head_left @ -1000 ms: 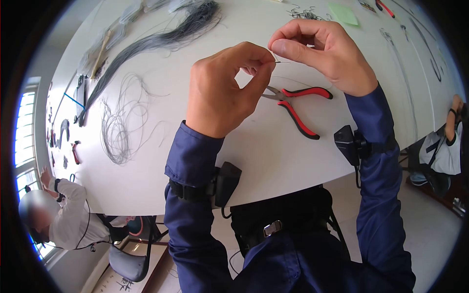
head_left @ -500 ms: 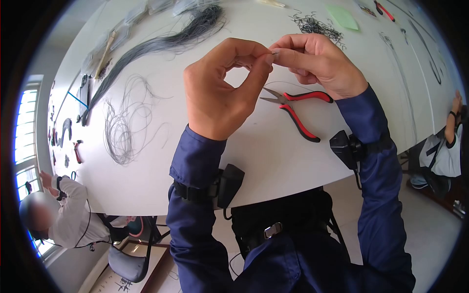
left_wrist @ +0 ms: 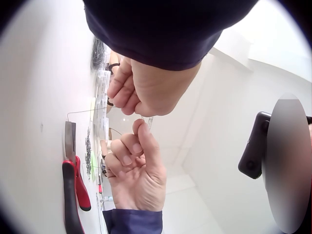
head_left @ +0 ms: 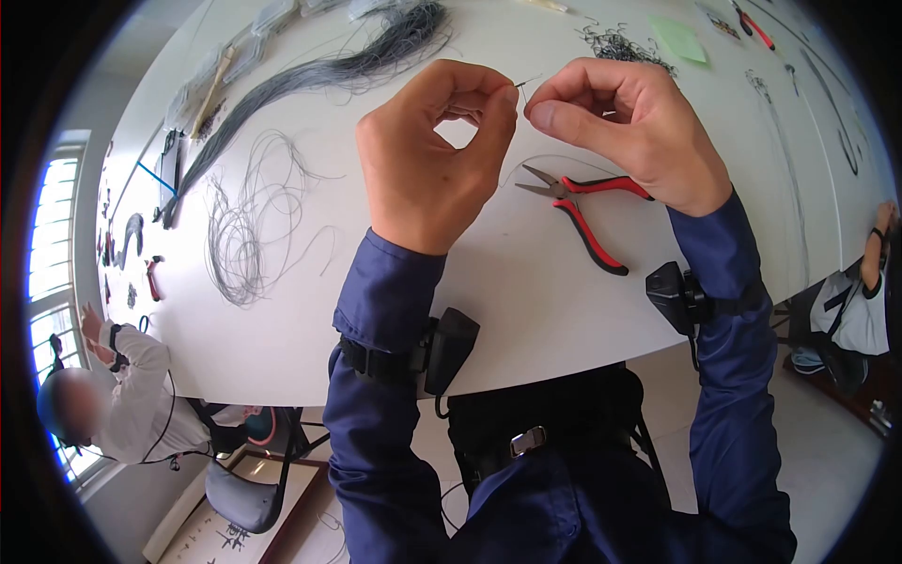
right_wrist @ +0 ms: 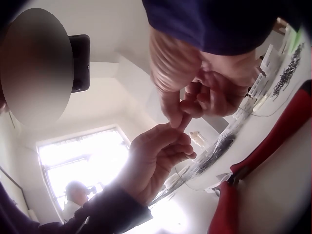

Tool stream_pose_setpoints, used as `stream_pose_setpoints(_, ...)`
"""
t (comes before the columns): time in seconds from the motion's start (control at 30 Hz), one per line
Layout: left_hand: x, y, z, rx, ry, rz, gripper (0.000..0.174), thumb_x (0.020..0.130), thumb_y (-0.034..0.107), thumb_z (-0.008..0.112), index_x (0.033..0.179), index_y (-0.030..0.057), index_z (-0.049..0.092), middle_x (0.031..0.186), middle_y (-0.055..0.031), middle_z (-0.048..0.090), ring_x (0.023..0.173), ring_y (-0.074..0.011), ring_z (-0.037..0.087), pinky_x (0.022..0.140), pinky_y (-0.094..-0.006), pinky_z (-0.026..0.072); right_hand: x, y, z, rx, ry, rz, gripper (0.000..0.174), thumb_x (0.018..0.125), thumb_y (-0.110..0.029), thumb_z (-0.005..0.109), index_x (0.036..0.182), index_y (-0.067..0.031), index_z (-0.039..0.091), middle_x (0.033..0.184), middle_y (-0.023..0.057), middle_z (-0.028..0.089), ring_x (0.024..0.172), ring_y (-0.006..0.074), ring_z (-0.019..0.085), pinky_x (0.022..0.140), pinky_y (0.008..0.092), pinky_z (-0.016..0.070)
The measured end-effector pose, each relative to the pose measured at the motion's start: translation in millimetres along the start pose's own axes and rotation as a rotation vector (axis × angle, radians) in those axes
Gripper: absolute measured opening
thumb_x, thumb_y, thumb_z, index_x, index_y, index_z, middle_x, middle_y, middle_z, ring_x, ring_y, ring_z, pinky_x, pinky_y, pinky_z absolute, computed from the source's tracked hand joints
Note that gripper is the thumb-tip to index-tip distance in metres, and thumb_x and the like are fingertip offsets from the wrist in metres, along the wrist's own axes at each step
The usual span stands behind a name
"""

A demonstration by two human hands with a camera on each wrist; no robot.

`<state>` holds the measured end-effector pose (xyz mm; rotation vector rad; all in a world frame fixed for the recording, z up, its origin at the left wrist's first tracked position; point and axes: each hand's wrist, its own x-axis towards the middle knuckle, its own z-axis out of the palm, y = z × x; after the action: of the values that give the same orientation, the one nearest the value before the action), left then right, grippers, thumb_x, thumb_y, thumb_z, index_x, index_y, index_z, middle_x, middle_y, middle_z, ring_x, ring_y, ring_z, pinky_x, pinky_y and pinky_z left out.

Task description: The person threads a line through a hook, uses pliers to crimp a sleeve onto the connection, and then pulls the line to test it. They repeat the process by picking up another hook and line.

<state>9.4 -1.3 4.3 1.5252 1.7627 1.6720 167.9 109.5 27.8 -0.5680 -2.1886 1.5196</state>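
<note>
My left hand [head_left: 427,160] pinches a tiny dark hook [head_left: 520,86] between thumb and forefinger; only its end sticks out, most of it hidden by the fingers. A fine grey line [head_left: 534,79] shows at that end. Just to the right, my right hand [head_left: 639,132] has its thumb and forefinger together on the thin line, a small gap from the left fingertips. In the left wrist view a thin strand [left_wrist: 83,111] trails from the left hand past the pliers' tips. Pliers with red and black handles [head_left: 587,235] lie on the table below the hands, their jaws parted.
Loose grey line [head_left: 246,235] lies coiled at left, beside a long grey bundle [head_left: 301,85]. Clear plastic boxes [head_left: 246,56] stand behind it. Dark hooks [head_left: 620,45] are piled beyond my right hand, near a green paper [head_left: 678,39]. Other people sit at both sides.
My hands met at the fingertips half a second ago and are now slightly apart, the right one drawn to the right. The dark hook end and line show again between them.
</note>
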Motion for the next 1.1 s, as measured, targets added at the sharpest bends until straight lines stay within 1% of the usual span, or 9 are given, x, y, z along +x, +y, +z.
stream_pose_setpoints(0.13, 0, -2, 0, 0.065, -0.063, 0.03, 0.008, 0.087, 0.001, 0.07, 0.093, -0.0033, 0.069, 0.085, -0.0078, 0.072, 0.079, -0.0124, 0.068, 0.078, -0.0252, 0.0537, 0, -3, -2, -0.085, 0.038, -0.018, 0.022, 0.089, -0.02, 0.071, 0.096, 0.0009, 0.07, 0.074, -0.0018, 0.061, 0.067, 0.0055, 0.052, 0.062, 0.0218, 0.0435)
stream_pose_setpoints(0.23, 0, -1, 1, 0.094, -0.116, 0.045, 0.007, 0.087, 0.001, 0.068, 0.093, -0.003, 0.069, 0.085, -0.0077, 0.072, 0.079, -0.0123, 0.068, 0.078, -0.0253, 0.0532, 1, -4, -9, -0.168, 0.016, 0.0, 0.018, 0.094, -0.018, 0.066, 0.099, -0.0007, 0.069, 0.085, -0.0018, 0.064, 0.078, 0.0038, 0.055, 0.072, 0.0198, 0.0451)
stream_pose_setpoints(0.33, -1, -2, 2, 0.087, -0.173, 0.088, 0.007, 0.088, 0.0, 0.068, 0.093, -0.0037, 0.068, 0.085, -0.0079, 0.071, 0.079, -0.013, 0.068, 0.079, -0.0258, 0.0532, 4, 6, -9, -0.098, 0.068, -0.059, 0.022, 0.094, -0.024, 0.066, 0.098, -0.0028, 0.069, 0.081, -0.0038, 0.061, 0.074, 0.0026, 0.052, 0.066, 0.0199, 0.0414)
stream_pose_setpoints(0.43, -2, 0, 3, 0.046, -0.211, 0.111, 0.007, 0.088, -0.001, 0.067, 0.094, -0.0043, 0.068, 0.086, -0.0084, 0.071, 0.079, -0.014, 0.068, 0.08, -0.0265, 0.0533, 3, -5, -15, -0.069, 0.007, 0.123, 0.026, 0.092, -0.03, 0.067, 0.098, -0.0048, 0.069, 0.077, -0.0059, 0.058, 0.066, 0.0011, 0.044, 0.057, 0.0193, 0.0327)
stream_pose_setpoints(0.53, -3, 0, 3, 0.006, -0.224, 0.122, 0.007, 0.088, -0.002, 0.068, 0.095, -0.0047, 0.068, 0.087, -0.0091, 0.071, 0.08, -0.0148, 0.069, 0.08, -0.027, 0.0535, 5, 4, -16, 0.059, -0.019, 0.14, 0.029, 0.091, -0.034, 0.067, 0.099, -0.0066, 0.069, 0.071, -0.0084, 0.051, 0.06, 0.0008, 0.036, 0.052, 0.0193, 0.0238)
stream_pose_setpoints(0.63, -3, 2, 3, -0.029, -0.221, 0.107, 0.009, 0.088, -0.003, 0.068, 0.096, -0.0055, 0.067, 0.088, -0.0096, 0.071, 0.08, -0.015, 0.068, 0.079, -0.0271, 0.0535, 4, 4, -17, 0.22, -0.057, 0.201, 0.022, 0.09, -0.025, 0.071, 0.098, -0.0041, 0.072, 0.069, -0.006, 0.055, 0.06, 0.0008, 0.04, 0.051, 0.019, 0.0305)
stream_pose_setpoints(0.73, -3, 3, 4, -0.078, -0.205, 0.084, 0.01, 0.088, -0.002, 0.068, 0.097, -0.0065, 0.066, 0.088, -0.0099, 0.07, 0.081, -0.0148, 0.068, 0.079, -0.0269, 0.0535, 5, 9, -13, 0.327, -0.067, 0.242, 0.024, 0.091, -0.027, 0.072, 0.101, -0.0058, 0.072, 0.067, -0.0075, 0.052, 0.058, 0.0, 0.036, 0.048, 0.0183, 0.025)
stream_pose_setpoints(0.83, -3, 3, 3, -0.096, -0.204, 0.079, 0.01, 0.089, -0.002, 0.069, 0.097, -0.0069, 0.066, 0.088, -0.0101, 0.07, 0.082, -0.0148, 0.068, 0.078, -0.0267, 0.0534, 5, 9, -12, 0.281, -0.087, 0.26, 0.031, 0.092, -0.034, 0.07, 0.106, -0.0068, 0.068, 0.067, -0.0098, 0.041, 0.057, 0.0, 0.033, 0.05, 0.0173, 0.0249)
stream_pose_setpoints(1.1, -2, 5, 2, -0.112, -0.133, 0.07, 0.009, 0.089, -0.001, 0.069, 0.096, -0.0063, 0.065, 0.087, -0.0097, 0.07, 0.08, -0.0148, 0.068, 0.078, -0.0265, 0.0533, 6, 15, -10, 0.375, -0.111, 0.284, 0.03, 0.089, -0.032, 0.073, 0.101, -0.0046, 0.069, 0.065, -0.0087, 0.046, 0.057, 0.0001, 0.035, 0.048, 0.0183, 0.0246)
